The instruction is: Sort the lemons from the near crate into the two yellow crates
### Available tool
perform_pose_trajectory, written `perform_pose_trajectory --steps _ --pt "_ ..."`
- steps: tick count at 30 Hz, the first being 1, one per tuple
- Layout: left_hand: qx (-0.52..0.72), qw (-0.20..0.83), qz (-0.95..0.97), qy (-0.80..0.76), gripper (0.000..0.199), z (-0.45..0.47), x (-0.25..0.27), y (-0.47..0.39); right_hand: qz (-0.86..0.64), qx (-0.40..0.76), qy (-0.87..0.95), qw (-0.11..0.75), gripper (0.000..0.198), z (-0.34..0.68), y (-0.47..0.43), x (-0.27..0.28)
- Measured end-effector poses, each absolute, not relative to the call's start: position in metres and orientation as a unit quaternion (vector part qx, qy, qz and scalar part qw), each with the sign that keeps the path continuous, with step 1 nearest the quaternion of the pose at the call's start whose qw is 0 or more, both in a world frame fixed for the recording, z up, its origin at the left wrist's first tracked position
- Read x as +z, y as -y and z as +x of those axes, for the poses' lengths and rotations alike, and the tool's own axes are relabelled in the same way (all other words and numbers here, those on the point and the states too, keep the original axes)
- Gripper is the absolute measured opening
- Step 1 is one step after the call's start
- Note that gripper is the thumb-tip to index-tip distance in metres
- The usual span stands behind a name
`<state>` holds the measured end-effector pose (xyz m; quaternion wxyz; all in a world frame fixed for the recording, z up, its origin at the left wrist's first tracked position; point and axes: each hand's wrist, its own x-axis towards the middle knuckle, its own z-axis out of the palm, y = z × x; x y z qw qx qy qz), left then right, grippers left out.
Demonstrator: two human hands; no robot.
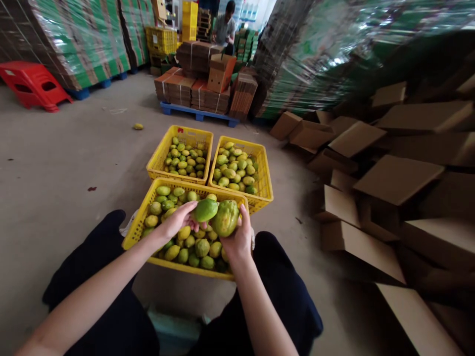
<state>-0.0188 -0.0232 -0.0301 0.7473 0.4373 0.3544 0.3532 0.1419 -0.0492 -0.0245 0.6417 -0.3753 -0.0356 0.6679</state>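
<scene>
My left hand (177, 221) holds a smooth green fruit (205, 209) over the near yellow crate (141, 220). My right hand (239, 241) grips a larger, blotchy green fruit (225, 218) right beside it, the two fruits almost touching. The crate below is full of several green and yellow fruits. My dark-trousered knees flank the crate on both sides.
Two more yellow crates of fruit, left (160, 159) and right (266, 183), stand behind on the concrete floor. Folded cardboard boxes (397, 178) pile up at right. Bundled cartons sit on a blue pallet (198, 113). A red stool (33, 84) and a person (225, 27) are far back. One loose fruit (138, 126) lies on the floor.
</scene>
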Motion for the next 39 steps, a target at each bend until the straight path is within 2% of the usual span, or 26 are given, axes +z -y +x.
perform_pose_trajectory --steps 3,8,12,16,19,23,29,34,39 --pt "0.342 0.743 0.452 -0.356 0.062 -0.018 -0.027 0.024 -0.385 0.657 0.032 0.647 0.026 0.141 0.049 -0.026" --pt "0.332 0.727 0.472 -0.373 0.055 -0.021 -0.025 0.027 -0.406 0.629 0.025 0.662 0.023 0.138 0.049 -0.028" --pt "0.348 0.683 0.508 -0.394 0.058 -0.019 -0.030 0.031 -0.397 0.638 0.025 0.659 0.021 0.136 0.050 -0.028" --pt "0.367 0.637 0.528 -0.425 0.049 -0.017 -0.037 0.028 -0.395 0.643 0.073 0.652 0.021 0.136 0.051 -0.032" --pt "0.411 0.604 0.527 -0.435 0.051 -0.017 -0.038 0.024 -0.398 0.653 0.078 0.640 0.025 0.137 0.051 -0.033" --pt "0.416 0.627 0.501 -0.428 0.054 -0.017 -0.032 0.023 -0.383 0.667 0.043 0.637 0.021 0.139 0.052 -0.029" --pt "0.416 0.665 0.458 -0.419 0.046 -0.018 -0.036 0.023 -0.348 0.703 0.057 0.618 0.018 0.144 0.053 -0.025" --pt "0.406 0.664 0.458 -0.429 0.044 -0.019 -0.041 0.023 -0.361 0.679 0.048 0.637 0.014 0.143 0.051 -0.027" --pt "0.368 0.689 0.464 -0.418 0.053 -0.017 -0.046 0.025 -0.379 0.702 -0.020 0.603 0.019 0.145 0.047 -0.029"
